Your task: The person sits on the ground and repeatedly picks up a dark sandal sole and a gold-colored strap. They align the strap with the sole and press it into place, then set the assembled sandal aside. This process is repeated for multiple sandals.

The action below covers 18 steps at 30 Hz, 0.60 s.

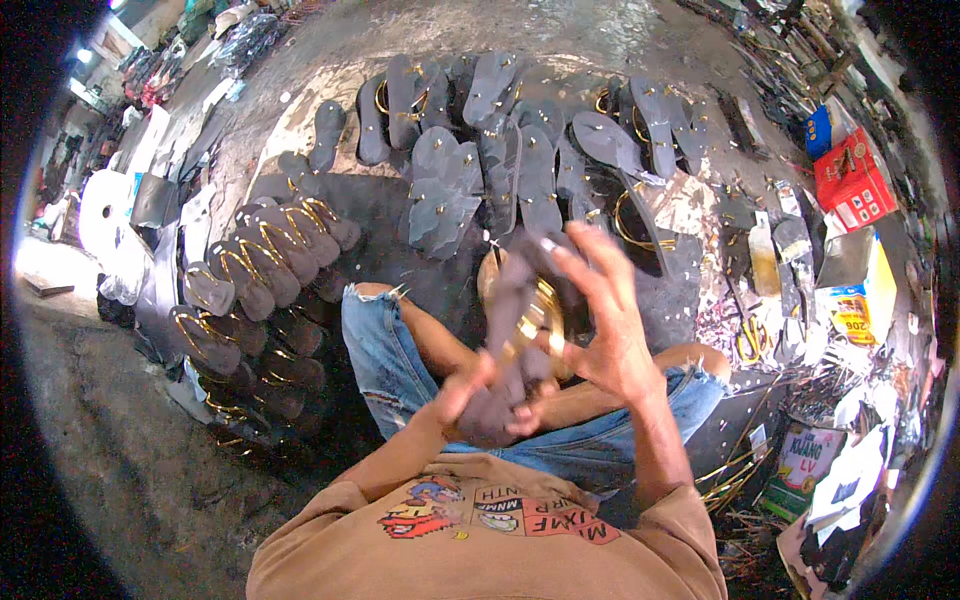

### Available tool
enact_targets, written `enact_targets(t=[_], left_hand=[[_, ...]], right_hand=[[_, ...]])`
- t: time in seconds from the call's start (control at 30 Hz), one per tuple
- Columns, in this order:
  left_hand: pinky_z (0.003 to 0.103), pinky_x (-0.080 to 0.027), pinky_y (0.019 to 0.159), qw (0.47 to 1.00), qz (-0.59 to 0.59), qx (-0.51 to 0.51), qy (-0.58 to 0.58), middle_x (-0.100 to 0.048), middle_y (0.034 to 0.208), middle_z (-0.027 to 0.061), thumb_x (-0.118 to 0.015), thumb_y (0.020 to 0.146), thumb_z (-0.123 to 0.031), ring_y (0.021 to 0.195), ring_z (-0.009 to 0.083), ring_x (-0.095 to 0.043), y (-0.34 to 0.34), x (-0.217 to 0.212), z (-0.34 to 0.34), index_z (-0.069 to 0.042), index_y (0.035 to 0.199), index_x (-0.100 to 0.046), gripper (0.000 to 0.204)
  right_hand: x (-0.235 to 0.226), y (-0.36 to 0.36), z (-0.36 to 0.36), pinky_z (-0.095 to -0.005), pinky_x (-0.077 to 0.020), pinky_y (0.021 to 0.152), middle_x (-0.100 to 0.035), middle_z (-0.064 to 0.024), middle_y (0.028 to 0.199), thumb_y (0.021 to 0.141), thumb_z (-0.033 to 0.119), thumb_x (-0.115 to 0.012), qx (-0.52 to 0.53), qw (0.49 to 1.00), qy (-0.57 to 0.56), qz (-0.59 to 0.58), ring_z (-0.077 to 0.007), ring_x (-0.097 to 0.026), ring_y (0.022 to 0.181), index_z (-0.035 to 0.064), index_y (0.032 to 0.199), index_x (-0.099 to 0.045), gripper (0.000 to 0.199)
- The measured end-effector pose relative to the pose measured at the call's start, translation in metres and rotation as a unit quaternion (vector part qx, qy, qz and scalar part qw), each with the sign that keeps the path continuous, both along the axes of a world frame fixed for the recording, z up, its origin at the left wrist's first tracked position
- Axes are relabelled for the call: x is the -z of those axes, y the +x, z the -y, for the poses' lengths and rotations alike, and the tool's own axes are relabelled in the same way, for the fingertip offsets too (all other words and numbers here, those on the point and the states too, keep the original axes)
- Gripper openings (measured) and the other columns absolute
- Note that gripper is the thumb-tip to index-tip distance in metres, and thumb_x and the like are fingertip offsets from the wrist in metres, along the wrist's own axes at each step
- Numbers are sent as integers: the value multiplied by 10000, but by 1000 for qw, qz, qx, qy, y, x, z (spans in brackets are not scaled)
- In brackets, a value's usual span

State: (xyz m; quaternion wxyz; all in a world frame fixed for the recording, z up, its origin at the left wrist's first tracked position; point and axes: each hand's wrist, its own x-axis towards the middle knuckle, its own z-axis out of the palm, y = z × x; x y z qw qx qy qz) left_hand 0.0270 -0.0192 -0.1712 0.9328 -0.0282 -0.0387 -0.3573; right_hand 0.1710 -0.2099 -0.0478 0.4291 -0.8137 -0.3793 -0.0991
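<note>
A dark grey sandal (pixel 510 292) with a shiny gold strap (pixel 541 318) is tilted above my crossed legs, slightly blurred. My left hand (pixel 466 396) grips it by the lower end, with fingertips showing along the far edge of the sole. Beside the strap is my right hand (pixel 612 325), its fingers stretched out and apart over the upper part of the sandal. The right thumb is close to the strap; whether it touches cannot be made out. Behind the sandal, part of my bare foot (pixel 490 272) shows.
Several gold-strapped sandals (pixel 268 258) stand in rows at my left. Ahead lie many dark soles (pixel 442 190) with small gold pieces. To the right are a red box (pixel 853 178), a yellow-labelled container (pixel 855 285), scissors (pixel 752 338) and a green tin (pixel 803 468).
</note>
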Motion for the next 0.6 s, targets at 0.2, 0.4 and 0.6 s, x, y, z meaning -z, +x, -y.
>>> enact_targets(t=[0.2,0.4,0.6], left_hand=[[366,-548,883,910,87,78,398,-694,1247,106,-811,884,-160,1016,205,-669,8,-74,-25,-9,1484,-502,691],[302,-538,912,648,182,-35,738,-738,1067,33,-764,979,-127,991,86,-631,-9,-70,-54,30,1228,-695,303],[313,-545,956,680,144,-138,706,-724,1177,80,-767,969,-92,1070,130,-659,-19,-60,-34,54,1288,-640,373]], right_hand=[[18,26,32,-333,-562,960,-679,-139,1349,693,61,-975,-13,931,135,-339,-169,-674,1095,33,1564,-451,1017],[25,53,47,-361,-475,1115,-655,-149,1400,898,91,-792,-159,897,55,-408,-220,-599,1286,-2,1562,-446,755],[13,62,30,-354,-531,977,-737,-102,1199,1030,329,-707,-147,850,23,-505,-168,-651,1109,-13,1361,-656,478]])
